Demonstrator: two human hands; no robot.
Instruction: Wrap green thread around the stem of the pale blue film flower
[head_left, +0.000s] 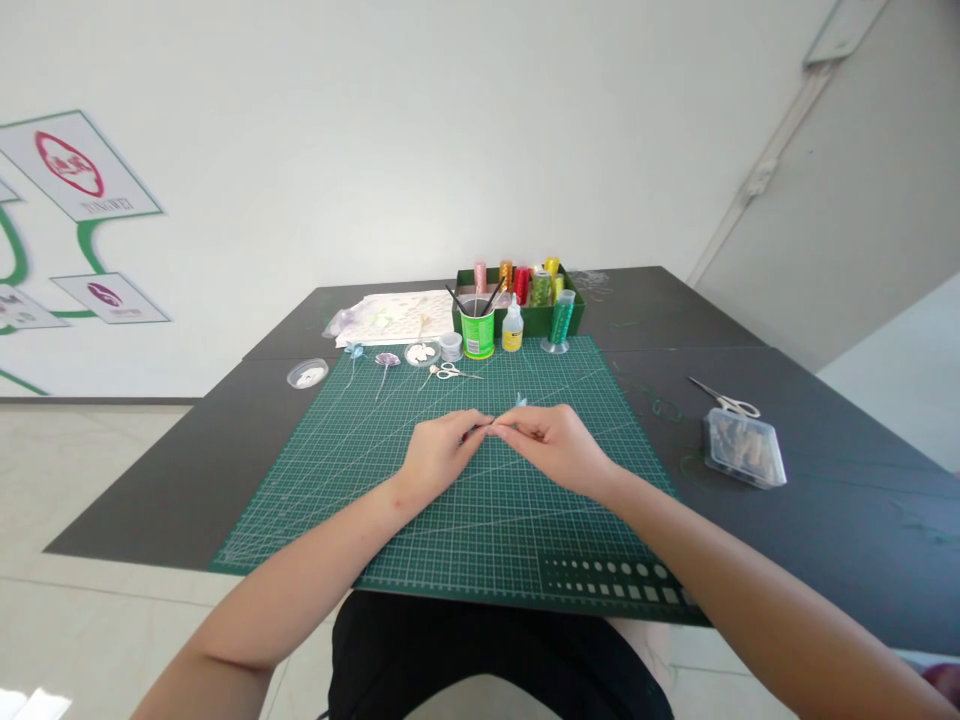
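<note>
My left hand point(444, 450) and my right hand point(556, 442) meet over the middle of the green cutting mat point(450, 540). Thumb and forefinger of each are pinched together, tips touching the other hand's tips. Whatever lies between them is too small or hidden to make out. A pale blue piece point(520, 399) shows just behind my right fingers; whether it is held I cannot tell. Beyond the hands lie white-handled scissors point(448, 371), a purple flower on a stem point(387, 361) and a blue flower point(355, 351).
At the back stand a green can point(478, 336) of tools, a glue bottle point(512, 328), a green thread spool point(562, 322) and a box point(536, 321) of spools. A clear plastic box point(744, 448) and scissors point(724, 399) lie right; a small dish point(307, 374) sits left.
</note>
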